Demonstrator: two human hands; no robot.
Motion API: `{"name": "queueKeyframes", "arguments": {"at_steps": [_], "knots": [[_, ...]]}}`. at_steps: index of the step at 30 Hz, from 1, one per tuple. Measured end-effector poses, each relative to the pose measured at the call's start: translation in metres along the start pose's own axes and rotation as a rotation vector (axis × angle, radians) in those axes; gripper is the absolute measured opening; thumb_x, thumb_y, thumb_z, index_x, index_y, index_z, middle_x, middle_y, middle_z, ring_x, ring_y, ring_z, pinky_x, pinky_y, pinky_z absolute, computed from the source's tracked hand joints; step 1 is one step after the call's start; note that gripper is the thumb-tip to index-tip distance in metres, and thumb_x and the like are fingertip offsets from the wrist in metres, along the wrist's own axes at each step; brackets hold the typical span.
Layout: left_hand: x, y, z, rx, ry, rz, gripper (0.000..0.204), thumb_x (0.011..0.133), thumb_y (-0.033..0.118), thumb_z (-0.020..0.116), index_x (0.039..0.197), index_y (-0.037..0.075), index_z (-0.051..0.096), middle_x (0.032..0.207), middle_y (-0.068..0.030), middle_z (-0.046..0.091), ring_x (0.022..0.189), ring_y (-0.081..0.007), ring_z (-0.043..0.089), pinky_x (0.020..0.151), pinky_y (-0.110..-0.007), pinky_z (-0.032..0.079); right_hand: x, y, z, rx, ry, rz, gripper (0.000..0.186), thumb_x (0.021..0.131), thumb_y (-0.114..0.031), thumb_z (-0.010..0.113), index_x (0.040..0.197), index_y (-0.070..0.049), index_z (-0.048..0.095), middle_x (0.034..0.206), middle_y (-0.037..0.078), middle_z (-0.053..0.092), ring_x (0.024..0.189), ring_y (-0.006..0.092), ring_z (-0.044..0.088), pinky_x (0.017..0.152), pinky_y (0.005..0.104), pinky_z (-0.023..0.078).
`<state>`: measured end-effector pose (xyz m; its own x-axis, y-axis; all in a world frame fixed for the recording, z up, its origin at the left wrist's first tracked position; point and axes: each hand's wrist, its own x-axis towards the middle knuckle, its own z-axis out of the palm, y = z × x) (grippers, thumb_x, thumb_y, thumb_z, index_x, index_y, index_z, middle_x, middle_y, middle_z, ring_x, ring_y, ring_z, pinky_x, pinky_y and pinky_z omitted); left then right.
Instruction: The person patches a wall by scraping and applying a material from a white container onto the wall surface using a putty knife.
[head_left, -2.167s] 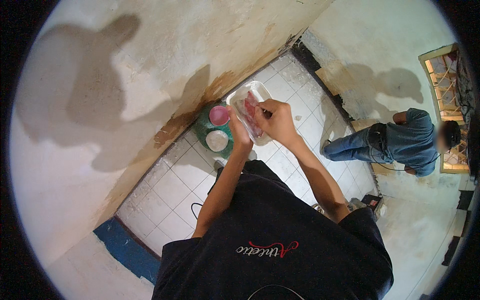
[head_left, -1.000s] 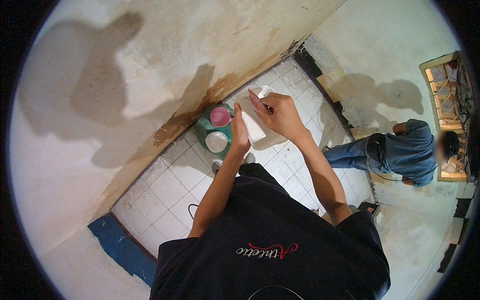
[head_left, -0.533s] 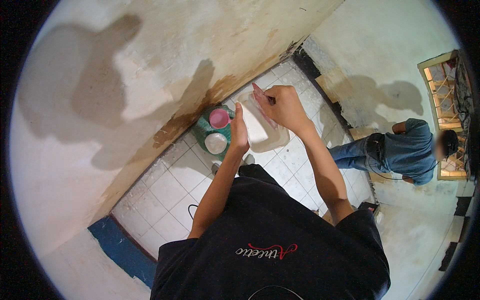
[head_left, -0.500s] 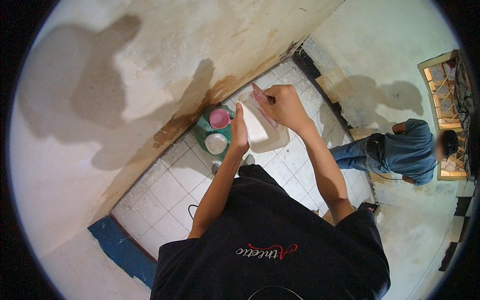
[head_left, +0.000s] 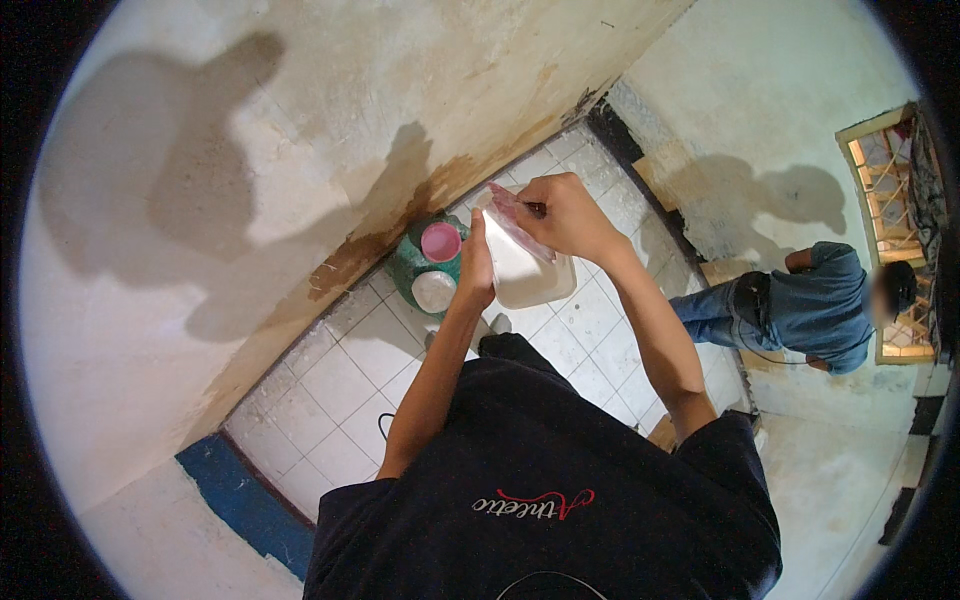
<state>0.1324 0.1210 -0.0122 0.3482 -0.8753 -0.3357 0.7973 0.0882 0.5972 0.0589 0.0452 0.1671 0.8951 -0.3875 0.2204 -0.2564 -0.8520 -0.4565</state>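
Note:
My left hand [head_left: 477, 262] grips the left side of a white rectangular plastic tub [head_left: 538, 290], its thumb lying along the rim. White paste-like material shows inside. My right hand [head_left: 568, 218] is closed on a flat, pinkish, translucent scraper [head_left: 512, 212], whose blade lies across the tub's opening near the left hand. Fingers hide part of its upper end. Both hands hold these things out in front of me, above the tiled floor.
Beside the left wall, a green sack-like thing [head_left: 410, 262] carries a pink dipper [head_left: 440, 242] and a round white container [head_left: 433, 292]. Patchy walls meet at a far corner. At right, another person [head_left: 815, 305] stands by a window [head_left: 885, 190]. A blue-painted strip [head_left: 240, 490] is lower left.
My right hand has shifted slightly left, moving the scraper across the tub toward its left rim. My left hand still holds the tub in nearly the same place.

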Motion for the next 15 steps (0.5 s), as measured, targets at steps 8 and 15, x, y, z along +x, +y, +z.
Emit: {"name": "queueKeyframes", "arguments": {"at_steps": [8, 15], "knots": [[-0.015, 0.009, 0.016, -0.089, 0.005, 0.018, 0.068, 0.1, 0.056, 0.033, 0.13, -0.004, 0.048, 0.118, -0.013, 0.061, 0.104, -0.0214, 0.063, 0.091, -0.034, 0.05, -0.004, 0.003, -0.004, -0.159, 0.114, 0.143, 0.022, 0.079, -0.013, 0.068, 0.069, 0.006, 0.064, 0.062, 0.024, 0.054, 0.052, 0.0351, 0.053, 0.051, 0.0412, 0.042], [0.0, -0.006, 0.004, -0.066, -0.009, 0.043, 0.068, 0.1, 0.056, 0.033, 0.128, -0.004, 0.051, 0.115, -0.0112, 0.062, 0.101, -0.0189, 0.062, 0.089, -0.033, 0.049, -0.007, 0.012, 0.01, 0.055, 0.064, 0.173, 0.016, 0.079, -0.01, 0.068, 0.075, 0.005, 0.066, 0.062, 0.022, 0.055, 0.05, 0.0305, 0.052, 0.05, 0.0374, 0.042]]}}
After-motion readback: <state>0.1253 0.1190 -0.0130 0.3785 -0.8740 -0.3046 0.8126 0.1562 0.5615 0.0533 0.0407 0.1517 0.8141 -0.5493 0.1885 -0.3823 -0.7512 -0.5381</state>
